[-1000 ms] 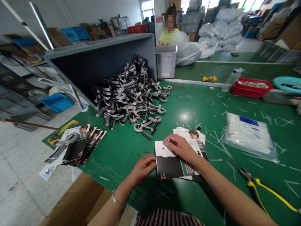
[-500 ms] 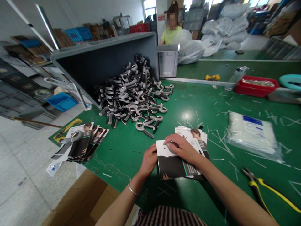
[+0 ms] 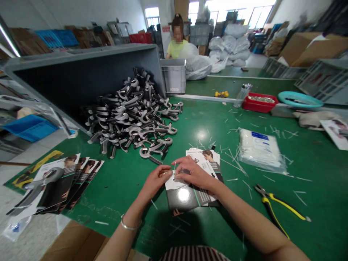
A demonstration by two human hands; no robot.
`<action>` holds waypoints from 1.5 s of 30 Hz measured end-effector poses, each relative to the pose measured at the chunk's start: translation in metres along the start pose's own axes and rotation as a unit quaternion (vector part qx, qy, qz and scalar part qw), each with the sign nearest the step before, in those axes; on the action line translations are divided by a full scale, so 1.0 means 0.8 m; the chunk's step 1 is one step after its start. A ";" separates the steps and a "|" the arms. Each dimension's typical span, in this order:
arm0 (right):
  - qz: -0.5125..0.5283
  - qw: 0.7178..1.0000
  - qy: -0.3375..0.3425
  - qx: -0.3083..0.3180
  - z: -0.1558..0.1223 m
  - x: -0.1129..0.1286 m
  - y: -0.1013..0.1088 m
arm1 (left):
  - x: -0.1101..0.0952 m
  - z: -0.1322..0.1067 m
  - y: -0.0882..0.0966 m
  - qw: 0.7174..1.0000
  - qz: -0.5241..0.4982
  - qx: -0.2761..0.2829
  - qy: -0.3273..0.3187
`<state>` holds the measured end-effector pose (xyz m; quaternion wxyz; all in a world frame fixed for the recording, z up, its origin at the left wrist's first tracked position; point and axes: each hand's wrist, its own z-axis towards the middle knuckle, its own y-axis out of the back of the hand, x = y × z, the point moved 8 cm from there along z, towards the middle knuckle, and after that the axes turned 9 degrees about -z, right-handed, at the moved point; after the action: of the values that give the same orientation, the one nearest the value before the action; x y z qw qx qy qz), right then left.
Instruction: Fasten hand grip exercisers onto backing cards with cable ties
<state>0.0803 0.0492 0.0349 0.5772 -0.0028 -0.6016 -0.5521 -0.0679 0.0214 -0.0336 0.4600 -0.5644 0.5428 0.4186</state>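
Glossy card (image 3: 174, 198), head view, near centre of the green table (image 3: 127, 175). Left hand (image 3: 156, 182) at its far-left corner, can't tell if gripping; right hand (image 3: 193, 173) pinches a thin white tie (image 3: 174, 166) there. Loose pinch could drop the tie; a bump could skid the card.

Two hands, the left hand (image 3: 155, 182) and the right hand (image 3: 194, 173), one pair of pliers (image 3: 265, 199), one bag of white strips (image 3: 258, 150), one red tray (image 3: 259, 106), one turquoise tray (image 3: 300, 105), one large grey bin (image 3: 95, 61), one grey crate (image 3: 173, 78) and one co-worker (image 3: 176, 48) are shown. One grip (image 3: 40, 184) accompanies at least four fanned cards (image 3: 65, 188); the heaped grips (image 3: 133, 116), loose strips (image 3: 102, 222) and stacked cards (image 3: 181, 200) cannot be counted exactly.
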 end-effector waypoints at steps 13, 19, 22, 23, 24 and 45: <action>-0.110 0.915 -0.316 -0.226 -0.161 -0.141 0.154 | 0.043 -0.037 -0.075 0.993 -0.087 -0.026 0.072; -0.172 0.931 -0.257 -0.192 -0.143 -0.127 0.143 | -0.020 -0.018 -0.010 0.976 0.194 -0.081 -0.053; -0.191 0.921 -0.251 -0.228 -0.140 -0.112 0.147 | -0.079 0.012 0.028 0.899 0.373 -0.159 -0.165; -0.189 0.919 -0.248 -0.241 -0.139 -0.104 0.148 | -0.091 0.028 0.030 0.870 0.431 -0.160 -0.179; -0.184 0.919 -0.243 -0.250 -0.137 -0.094 0.149 | -0.099 0.047 0.030 0.841 0.489 -0.154 -0.176; 0.154 0.947 -0.264 -0.099 -0.046 -0.036 0.080 | -0.136 0.065 -0.035 0.867 0.475 -0.042 -0.147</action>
<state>0.1562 0.0680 0.0473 0.4727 -0.2984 -0.6671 -0.4925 -0.0451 0.0962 0.0625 0.2557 -0.1890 0.6534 0.6870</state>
